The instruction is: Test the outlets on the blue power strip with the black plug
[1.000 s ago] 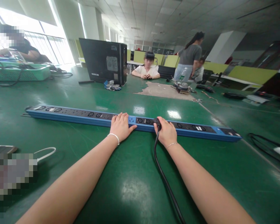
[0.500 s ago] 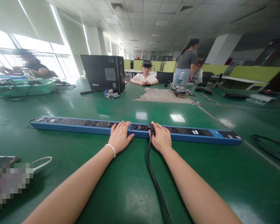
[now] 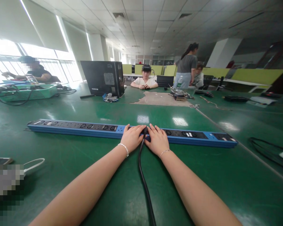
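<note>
black plug (image 3: 145, 130) mostly hidden between hands, cable (image 3: 145, 185) cut off at bottom edge

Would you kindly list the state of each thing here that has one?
Power strip: flat on the table.
Black plug: at the strip, between both hands.
Left hand: resting on the strip.
Right hand: beside the plug.
Computer tower: upright.

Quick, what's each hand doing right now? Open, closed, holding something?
Left hand: open, fingers resting flat on the blue power strip.
Right hand: on the strip beside the black plug; grip cannot be told.
</note>
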The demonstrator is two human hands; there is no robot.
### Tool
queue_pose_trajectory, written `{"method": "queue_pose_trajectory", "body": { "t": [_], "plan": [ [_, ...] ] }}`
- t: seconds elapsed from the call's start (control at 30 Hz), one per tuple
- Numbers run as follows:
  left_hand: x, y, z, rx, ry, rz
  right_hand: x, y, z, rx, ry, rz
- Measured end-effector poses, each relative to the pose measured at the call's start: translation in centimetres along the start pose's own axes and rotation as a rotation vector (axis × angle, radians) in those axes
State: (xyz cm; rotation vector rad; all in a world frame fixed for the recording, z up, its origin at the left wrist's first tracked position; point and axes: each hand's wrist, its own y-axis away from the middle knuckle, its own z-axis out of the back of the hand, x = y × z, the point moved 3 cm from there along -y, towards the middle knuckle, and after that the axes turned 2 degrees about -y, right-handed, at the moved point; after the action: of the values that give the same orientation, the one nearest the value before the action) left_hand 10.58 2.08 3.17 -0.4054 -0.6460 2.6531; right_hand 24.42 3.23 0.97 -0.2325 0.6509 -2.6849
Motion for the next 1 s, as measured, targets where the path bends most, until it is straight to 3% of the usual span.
{"method": "queue_pose_trajectory", "body": {
  "t": [0.17, 0.4, 1.0],
  "plan": [
    [-0.7, -0.7, 0.2, -0.064, -0.082, -0.066, 0.1, 0.1, -0.2, -0.046, -0.011, -0.008],
    [-0.8, -2.1, -0.5, -0.016, -0.144, -0.054, -0.1, 0.1, -0.2, -0.065, -0.045, 0.004],
    [-0.4, -1.3, -1.7, -0.008, 0.004, 0.018, -0.1, 0.0, -0.1, -0.07, -0.064, 0.002]
  ]
}}
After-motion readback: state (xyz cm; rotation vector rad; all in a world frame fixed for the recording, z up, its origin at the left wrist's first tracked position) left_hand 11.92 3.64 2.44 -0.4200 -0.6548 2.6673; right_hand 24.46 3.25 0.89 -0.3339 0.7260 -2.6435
